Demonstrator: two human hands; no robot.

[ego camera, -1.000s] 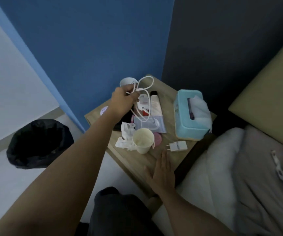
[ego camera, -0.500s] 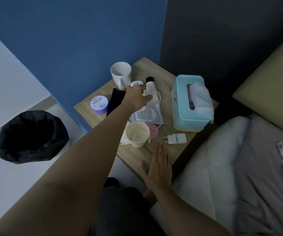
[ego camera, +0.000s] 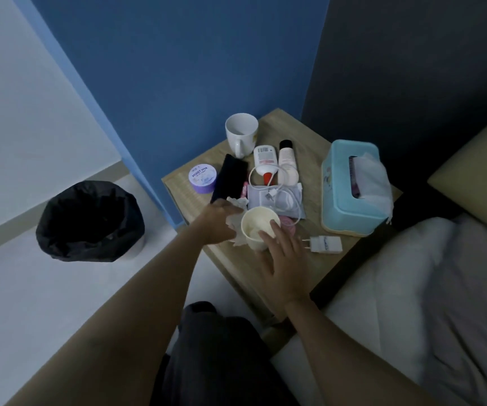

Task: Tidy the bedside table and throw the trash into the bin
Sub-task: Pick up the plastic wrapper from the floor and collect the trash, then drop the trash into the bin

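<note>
On the wooden bedside table a cream paper cup stands near the front edge with a crumpled tissue at its left. My left hand lies over that tissue, fingers curled around it. My right hand reaches from the front with spread fingers, the tips touching the cup's near rim and side. Behind the cup a white cable is coiled on a pale packet. The black-lined bin stands on the floor to the left.
At the back are a white mug, two lotion bottles, a purple jar and a black flat item. A blue tissue box fills the right side, a white plug lies in front. The bed is on the right.
My left hand laid the white cable down on the packet and moved back onto the crumpled tissue. My right hand lifted off the table edge and reached forward to the paper cup.
</note>
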